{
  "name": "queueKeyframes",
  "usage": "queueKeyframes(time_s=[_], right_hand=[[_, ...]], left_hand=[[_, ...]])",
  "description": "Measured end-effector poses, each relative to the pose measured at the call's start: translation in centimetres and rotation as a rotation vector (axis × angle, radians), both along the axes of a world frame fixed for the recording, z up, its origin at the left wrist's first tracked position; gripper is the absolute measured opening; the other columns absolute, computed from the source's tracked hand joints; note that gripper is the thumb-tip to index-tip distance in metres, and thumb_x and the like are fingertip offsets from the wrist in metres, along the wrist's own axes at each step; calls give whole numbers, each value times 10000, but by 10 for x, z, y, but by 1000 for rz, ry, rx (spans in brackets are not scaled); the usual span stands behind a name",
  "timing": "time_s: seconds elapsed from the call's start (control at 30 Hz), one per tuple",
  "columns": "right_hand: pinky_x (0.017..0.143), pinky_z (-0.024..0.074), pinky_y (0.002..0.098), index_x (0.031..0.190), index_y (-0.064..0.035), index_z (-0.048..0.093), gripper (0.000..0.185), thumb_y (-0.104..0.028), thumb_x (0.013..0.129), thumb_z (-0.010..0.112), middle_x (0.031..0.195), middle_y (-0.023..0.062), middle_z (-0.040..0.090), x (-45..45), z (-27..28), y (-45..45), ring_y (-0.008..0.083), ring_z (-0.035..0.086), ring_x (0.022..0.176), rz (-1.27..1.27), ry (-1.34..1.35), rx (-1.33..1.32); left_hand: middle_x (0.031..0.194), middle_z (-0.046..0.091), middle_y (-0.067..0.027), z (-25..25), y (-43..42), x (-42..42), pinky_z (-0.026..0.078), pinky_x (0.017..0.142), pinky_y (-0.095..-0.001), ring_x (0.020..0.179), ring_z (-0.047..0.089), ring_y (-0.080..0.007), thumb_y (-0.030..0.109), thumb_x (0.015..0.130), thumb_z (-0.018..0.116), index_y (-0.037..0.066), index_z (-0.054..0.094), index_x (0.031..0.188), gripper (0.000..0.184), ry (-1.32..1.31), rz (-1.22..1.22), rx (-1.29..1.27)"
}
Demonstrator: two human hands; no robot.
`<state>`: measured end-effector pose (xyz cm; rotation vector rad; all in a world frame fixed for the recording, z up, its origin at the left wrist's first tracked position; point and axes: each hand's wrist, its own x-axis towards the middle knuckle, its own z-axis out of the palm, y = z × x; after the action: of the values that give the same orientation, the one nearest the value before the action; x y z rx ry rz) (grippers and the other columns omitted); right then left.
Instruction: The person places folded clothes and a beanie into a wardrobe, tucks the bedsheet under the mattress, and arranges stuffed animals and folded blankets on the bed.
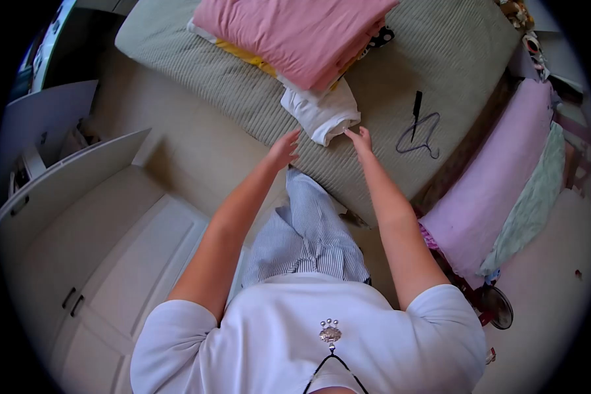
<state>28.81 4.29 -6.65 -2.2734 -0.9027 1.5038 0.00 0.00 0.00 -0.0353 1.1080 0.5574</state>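
Observation:
A bundled piece of white cloth (318,113) lies near the front edge of the bed, just below a thick folded pink blanket (289,33). My left hand (285,150) hovers to the left of the cloth's lower end, with its fingers apart and nothing in them. On the other side, my right hand (360,139) is at the cloth's lower right corner, thumb and fingers apart. Whether its fingertips touch the cloth I cannot tell. To the right lies a dark wire hanger (419,136), with a black strip-like object (417,105) beside it.
The bed (433,52) has a ribbed grey-green cover. White cabinets (131,256) stand on the left, with an open door (79,174). Pink cloth (499,177) and green cloth (528,200) hang over something at the right. A round dark-rimmed object (499,307) is below them.

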Motion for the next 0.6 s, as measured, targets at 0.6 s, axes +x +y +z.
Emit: queueKeyframes(time_s=[0.6], right_hand=[[711,544,376,1040,34,635,493,-240,667,804,930,132,681,-45,-91,127,268,670,807,191,365,-202]], left_hand=[[1036,633,-108,-121,103,89,486,818,-370,936,615,-236,212,767,718,-26,570,1154,477,289,170,-65]])
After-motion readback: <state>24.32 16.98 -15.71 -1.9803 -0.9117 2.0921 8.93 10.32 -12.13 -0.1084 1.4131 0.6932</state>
